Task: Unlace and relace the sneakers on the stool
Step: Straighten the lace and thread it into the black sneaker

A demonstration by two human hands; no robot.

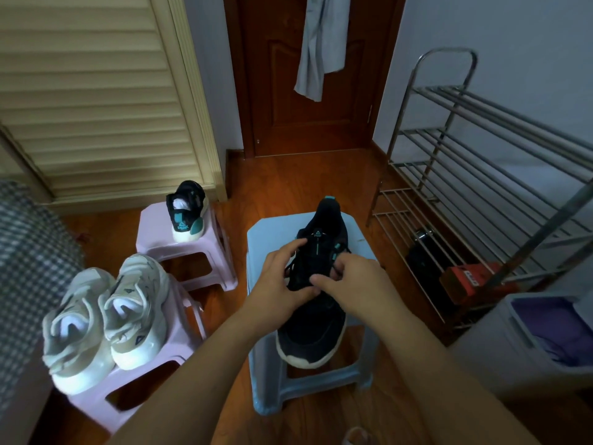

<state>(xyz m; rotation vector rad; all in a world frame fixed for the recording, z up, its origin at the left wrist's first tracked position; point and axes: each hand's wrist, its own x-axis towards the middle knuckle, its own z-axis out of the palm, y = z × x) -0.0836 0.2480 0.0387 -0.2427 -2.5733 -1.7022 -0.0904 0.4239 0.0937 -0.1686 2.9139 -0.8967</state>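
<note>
On the pale blue stool [260,239] at the middle of the floor lies a black sneaker [316,329] with a white sole and teal trim, its toe toward the person and its heel toward the door. Both hands work at its lacing. The left hand [277,277] curls over the left side of the tongue, thumb and fingers pinching at the black lace [296,277]; the right hand [349,281] meets it from the other side, its fingers bent and nipping the lace over the eyelets. The two hands touch over the middle of the shoe. To the left, well apart, a second black sneaker [186,210] stands on a pink stool [192,248], heel facing the camera. Nearer and lower left, a pair of white sneakers [106,316] sits side by side on another pink stool [134,383]. A checked cloth [29,252] fills the left edge below a louvred cupboard door [93,91]. Straight ahead is a dark wooden door [282,91] with a grey garment [321,43] hanging on it. On the right stands a metal shoe rack [475,149], with a red box [471,281] on its lowest level and a grey bin [529,342] in front.
</note>
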